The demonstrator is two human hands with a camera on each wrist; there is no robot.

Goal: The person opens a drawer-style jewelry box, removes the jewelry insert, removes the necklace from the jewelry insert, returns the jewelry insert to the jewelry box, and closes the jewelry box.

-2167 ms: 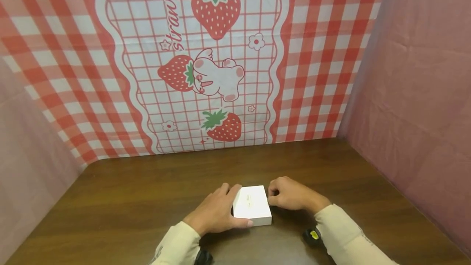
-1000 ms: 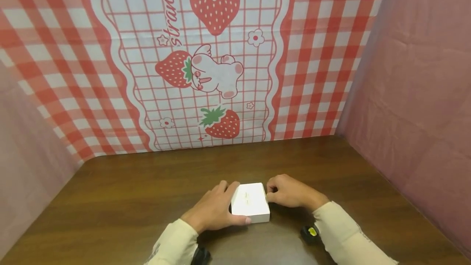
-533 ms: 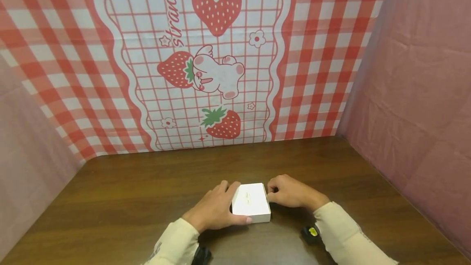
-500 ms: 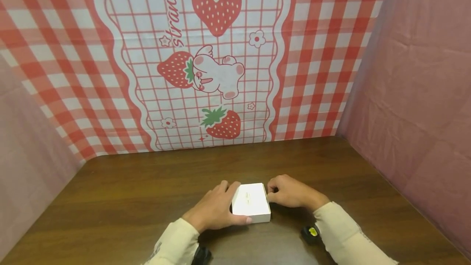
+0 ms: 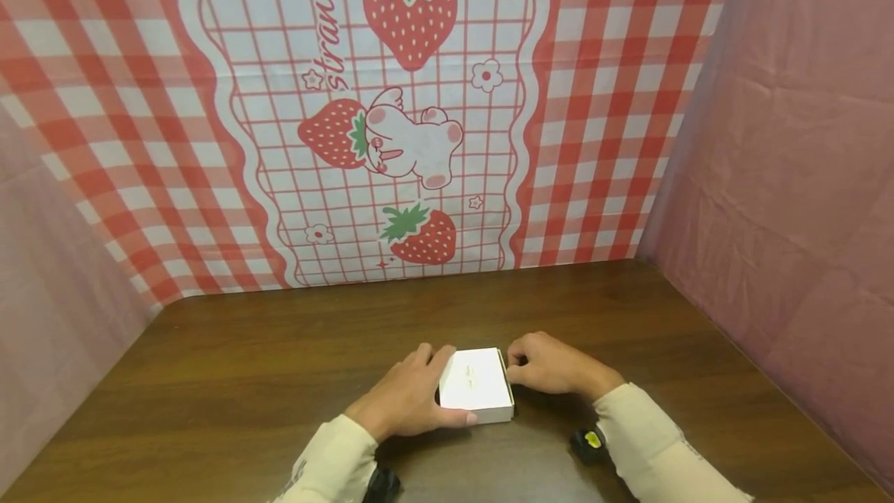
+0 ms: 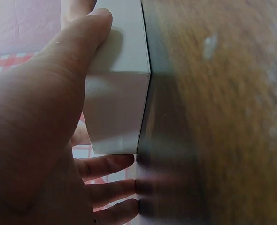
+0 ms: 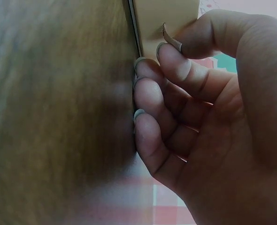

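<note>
A flat white box (image 5: 475, 383) with faint gold lettering lies on the table in the head view. My left hand (image 5: 412, 398) grips it from the left, thumb along the near side and index finger at the far left corner. In the left wrist view, the thumb presses on the box wall (image 6: 119, 112) while other fingers are spread below its end. On the box's right side, my right hand (image 5: 555, 367) pinches a small ribbon pull tab (image 7: 172, 43) between thumb and index finger. Its other fingers curl, their tips at the tabletop. A narrow strip shows along the box's right edge.
The brown wooden table (image 5: 279, 355) carries the box. Behind it hangs a red-and-white checked cloth (image 5: 594, 99) with strawberry prints. Pink cloth (image 5: 789, 200) closes off the right side, and another pink cloth (image 5: 63, 254) the left.
A narrow strip has opened along the box's right edge, beside the right hand, and widened slightly. Both hands have stayed almost in place.
</note>
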